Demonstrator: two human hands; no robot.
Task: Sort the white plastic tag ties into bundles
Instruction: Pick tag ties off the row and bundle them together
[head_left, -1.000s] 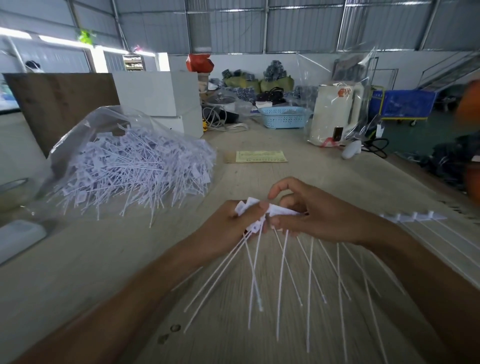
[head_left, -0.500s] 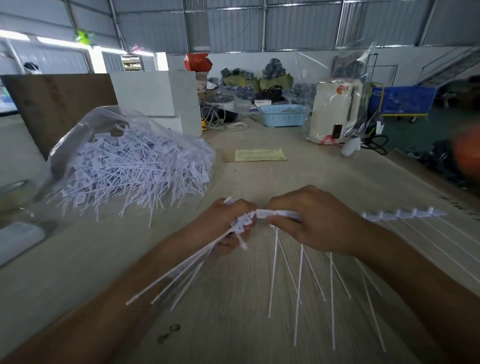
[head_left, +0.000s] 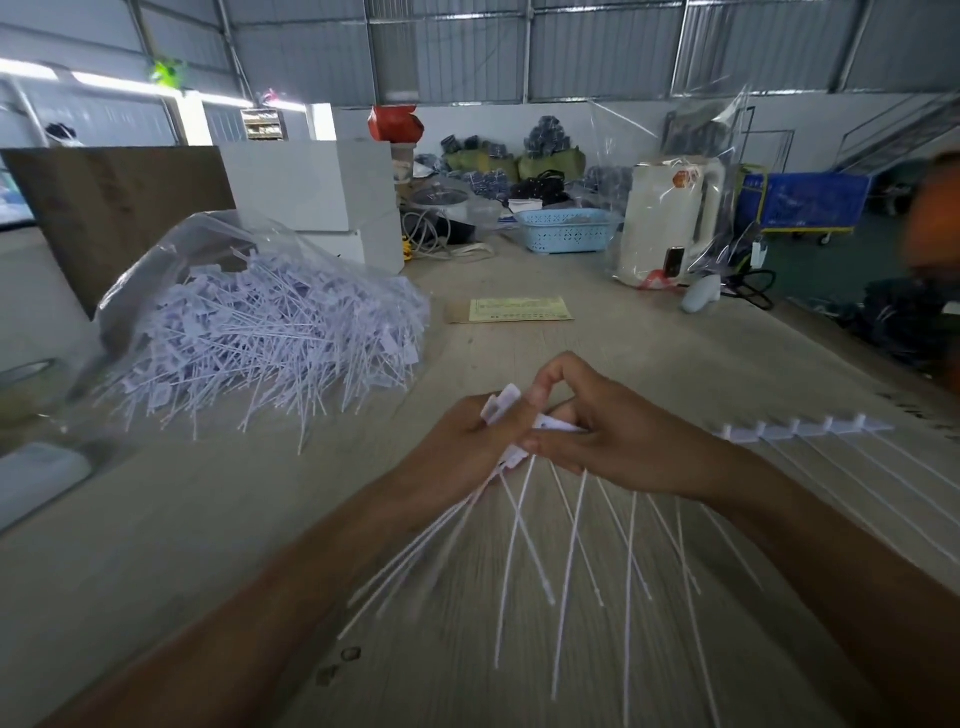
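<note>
My left hand (head_left: 457, 447) grips a small bundle of white tag ties (head_left: 410, 564) by their flat heads, the thin tails slanting down to the left. Right beside it, my right hand (head_left: 602, 436) pinches the head strip of a joined row of tag ties (head_left: 571, 540), whose tails fan downward over the wooden table (head_left: 208, 545). The two hands touch at the heads. A big heap of loose white tag ties (head_left: 270, 338) spills from a clear plastic bag at the left. Another joined row of ties (head_left: 810, 430) lies flat on the table at the right.
A yellow paper slip (head_left: 519, 310) lies mid-table. White boxes (head_left: 317, 192), a blue basket (head_left: 566, 231), a cream kettle in plastic wrap (head_left: 670, 223) and cables stand at the far end. A brown board (head_left: 114, 208) leans at the back left.
Both hands moved slightly right and closer together. The left hand's bundle swung from low and leftward to a steeper slant; the right hand's index finger lifted above the tag heads.
</note>
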